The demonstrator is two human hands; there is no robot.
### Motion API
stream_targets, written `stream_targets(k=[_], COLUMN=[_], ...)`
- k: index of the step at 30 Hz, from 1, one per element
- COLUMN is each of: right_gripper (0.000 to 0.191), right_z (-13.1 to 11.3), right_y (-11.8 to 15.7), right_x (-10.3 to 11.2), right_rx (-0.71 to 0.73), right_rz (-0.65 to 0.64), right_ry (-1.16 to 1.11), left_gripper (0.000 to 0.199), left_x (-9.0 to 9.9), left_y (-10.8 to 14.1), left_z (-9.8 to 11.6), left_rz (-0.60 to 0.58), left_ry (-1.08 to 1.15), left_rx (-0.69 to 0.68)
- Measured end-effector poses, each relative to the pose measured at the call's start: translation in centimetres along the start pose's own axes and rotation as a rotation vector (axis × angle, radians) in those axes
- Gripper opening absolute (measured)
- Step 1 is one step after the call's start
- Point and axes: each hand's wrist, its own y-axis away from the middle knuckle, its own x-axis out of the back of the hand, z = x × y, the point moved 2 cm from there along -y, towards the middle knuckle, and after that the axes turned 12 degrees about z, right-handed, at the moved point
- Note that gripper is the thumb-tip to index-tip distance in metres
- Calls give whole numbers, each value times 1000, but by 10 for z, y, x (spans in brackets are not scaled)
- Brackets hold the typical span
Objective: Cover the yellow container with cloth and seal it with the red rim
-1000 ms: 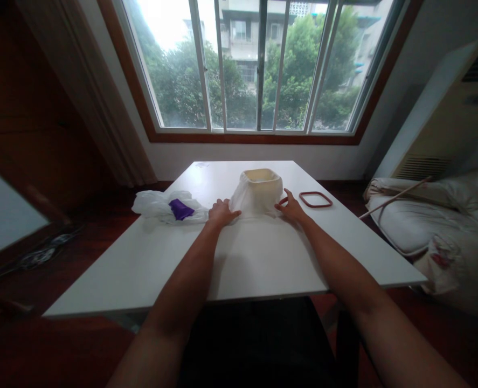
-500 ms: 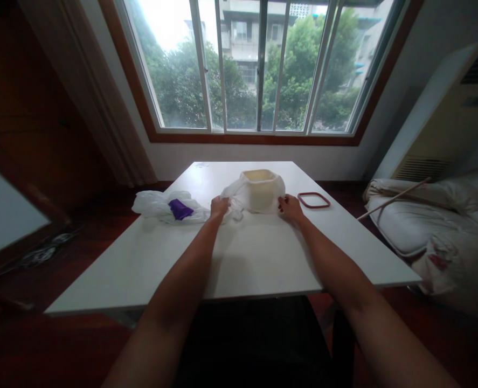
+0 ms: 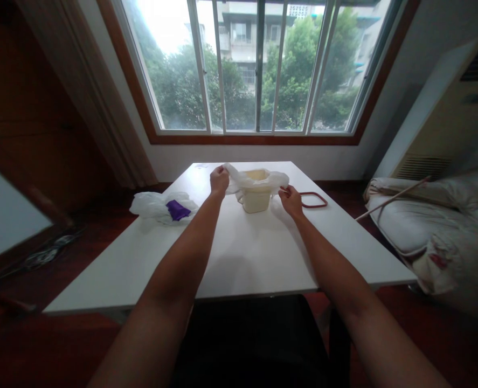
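A cream-coloured bin [image 3: 256, 201] stands upright near the far middle of the white table [image 3: 258, 258]. Around its upper part runs a thin white plastic bag [image 3: 258, 182], bunched into a band at rim height, with the lower wall bare. My left hand [image 3: 219, 180] is closed on the bag's left side, lifted to about the rim's height. On the other side my right hand [image 3: 290, 199] pinches the bag's right edge, close beside the bin. Just right of that hand lies a reddish-brown frame [image 3: 313, 200], rectangular with rounded corners.
A crumpled white plastic bag [image 3: 152, 207] with a purple piece [image 3: 178, 210] on it lies at the table's left edge. Right of the table are a covered couch [image 3: 400, 215] and a thin stick [image 3: 392, 200]. A window [image 3: 258, 70] is behind.
Both hands have risen, the left one more. The bag that hung down around the bin has been drawn up to the rim, baring the bin's lower wall.
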Motion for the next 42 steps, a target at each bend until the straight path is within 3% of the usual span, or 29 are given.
stream_targets(k=[4,9,13,17,20,22,25,29,35,42], right_gripper=[45,42,49,50,62,69,61,28,22,25], right_z=[-4,-20,-46,-77,-95,-101,-100,-84,-56,-35], right_y=[-3,-29,-47,-40,-21,-9,3,7,2,12], right_x=[-10,-25,-36,-41,-36,-28,-17,-11,-14,-21], right_rx=[7,7,121,340,511,559,589,569,365,99], right_rz=[-32,16,8,-39,-96,-109,-116,-105,95,134], right_ry=[-76,-80,-116,-144,-198,-231,-216,-138,-105,-127], left_gripper=[34,39,37,32,27,25,27,28,34,80], left_x=[-5,-17,-37,-46,-38,-27,-12,1,19,22], left_y=[-9,-24,-19,21,68,99,135,157,146,127], left_z=[-2,7,32,64,80,83,75,58,30,-30], left_rz=[-11,-19,-93,-259,-409,-460,-540,-553,-355,-325], left_ry=[-39,-65,-105,-148,-163,-164,-177,-168,-253,-333], left_rx=[46,61,-135,-487,-733,-820,-875,-907,-816,-538])
